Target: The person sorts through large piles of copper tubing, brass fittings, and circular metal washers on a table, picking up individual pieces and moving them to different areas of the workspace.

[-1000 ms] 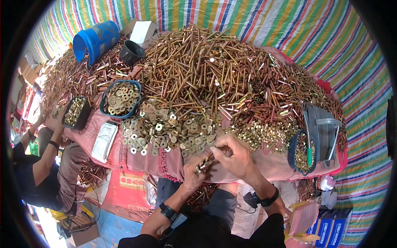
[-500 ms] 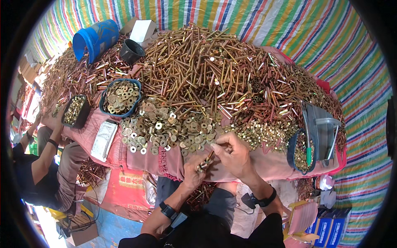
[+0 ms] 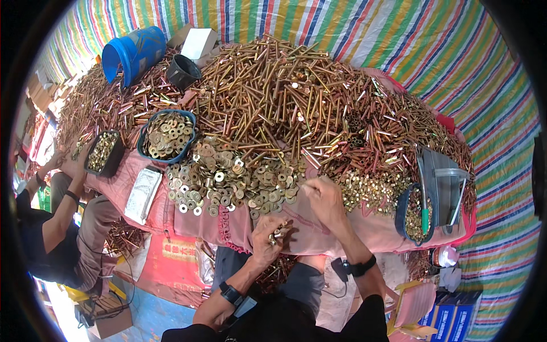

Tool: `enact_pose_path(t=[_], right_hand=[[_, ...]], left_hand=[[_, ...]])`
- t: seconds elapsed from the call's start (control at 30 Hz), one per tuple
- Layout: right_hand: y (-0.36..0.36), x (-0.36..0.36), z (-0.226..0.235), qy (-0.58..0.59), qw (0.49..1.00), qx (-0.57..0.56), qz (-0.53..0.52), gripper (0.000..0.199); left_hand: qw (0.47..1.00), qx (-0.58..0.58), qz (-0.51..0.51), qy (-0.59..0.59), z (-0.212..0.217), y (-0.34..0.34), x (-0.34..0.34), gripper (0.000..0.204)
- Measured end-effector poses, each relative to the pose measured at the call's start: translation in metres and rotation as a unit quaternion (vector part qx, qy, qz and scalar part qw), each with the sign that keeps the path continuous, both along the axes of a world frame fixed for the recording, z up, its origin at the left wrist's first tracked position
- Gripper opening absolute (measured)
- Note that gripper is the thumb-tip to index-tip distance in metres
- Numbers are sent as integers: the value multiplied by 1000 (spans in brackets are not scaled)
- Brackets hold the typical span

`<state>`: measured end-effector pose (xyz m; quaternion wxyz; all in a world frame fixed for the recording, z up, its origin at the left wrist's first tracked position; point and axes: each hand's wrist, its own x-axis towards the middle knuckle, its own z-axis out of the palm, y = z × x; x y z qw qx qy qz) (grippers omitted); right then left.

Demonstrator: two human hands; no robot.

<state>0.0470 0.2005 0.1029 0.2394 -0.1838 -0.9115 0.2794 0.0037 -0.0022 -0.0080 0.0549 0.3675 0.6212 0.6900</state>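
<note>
My left hand is closed round a few small brass-coloured bolt-like pieces, whose ends poke out past the fingers above the front edge of the cloth. Higher and to the right, my right hand is curled with its fingertips bunched together. It hovers between a heap of flat round washers and a heap of small brass-coloured nuts. What those fingertips pinch, if anything, is too small to make out. Behind both hands rises a large mound of metal tubes and rods.
A blue basin of washers stands left, a dark blue bin of nuts right, beside a grey scoop-like container. A blue bucket and black pot lie behind. At left, a co-worker's arm reaches toward a black tray.
My right hand has moved up and away from my left hand, toward the washers and nuts. My left hand has turned slightly and keeps its pieces.
</note>
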Motion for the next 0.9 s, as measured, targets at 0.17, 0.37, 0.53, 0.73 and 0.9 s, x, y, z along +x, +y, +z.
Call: enact_pose_path(t=[0.17,0.37,0.53,0.73,0.9], right_hand=[[34,-37,-20,-143,986,81,-34,21],[47,-63,-32,-200,974,100,-32,24],[28,-42,-7,-102,995,-21,2,26],[-27,16,10,-64,936,-340,69,22],[-50,23,6,42,964,-199,172,19]], left_hand=[[999,-22,32,28,6,-1,-3,38],[998,-10,51,28,18,1,-3,34],[998,-24,48,22,23,-1,-4,33],[998,-8,64,22,21,2,-5,31],[999,-7,45,4,18,1,-5,27]])
